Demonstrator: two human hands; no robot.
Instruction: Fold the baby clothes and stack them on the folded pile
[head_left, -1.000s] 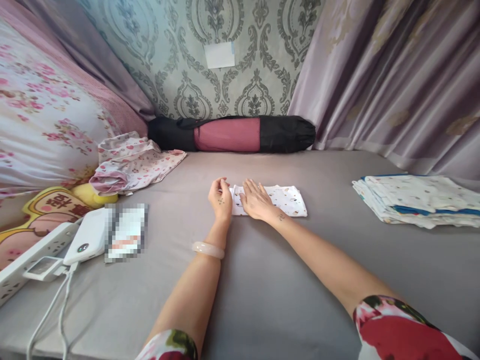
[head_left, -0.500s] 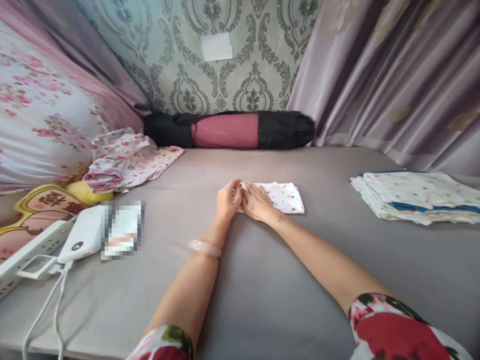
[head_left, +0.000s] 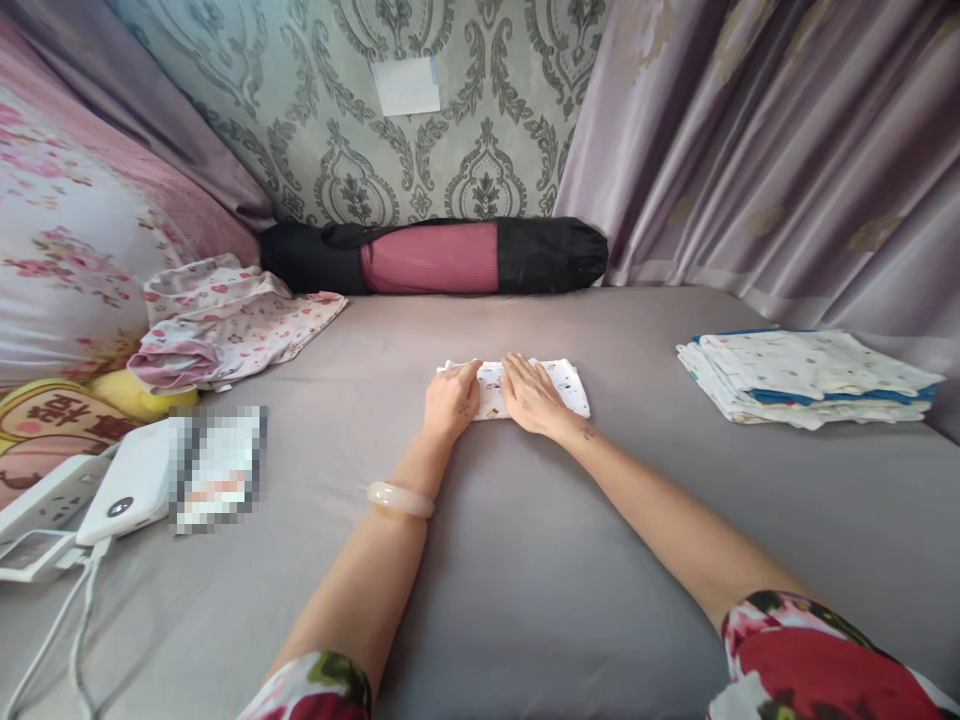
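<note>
A small white folded cloth (head_left: 491,403) with a scattered print lies flat on the grey bed sheet in front of me. My left hand (head_left: 452,402) rests at the cloth's left end, its fingers bent and closed over that edge; the fingertips are partly hidden. Pressed flat on the middle of the cloth is my right hand (head_left: 531,396), with fingers stretched out and holding nothing. A gap of printed fabric shows between the two hands.
To the right sits a stack of folded printed cloths (head_left: 810,375). A black and pink rolled bag (head_left: 431,258) lies along the wall. On the left are a crumpled printed garment (head_left: 232,320), a white power bank (head_left: 139,480) with cables, and a power strip (head_left: 56,500).
My hands have moved apart: the left went to the cloth's left end, the right slid slightly right. More of the cloth shows between them. The view has turned a little to the right.
</note>
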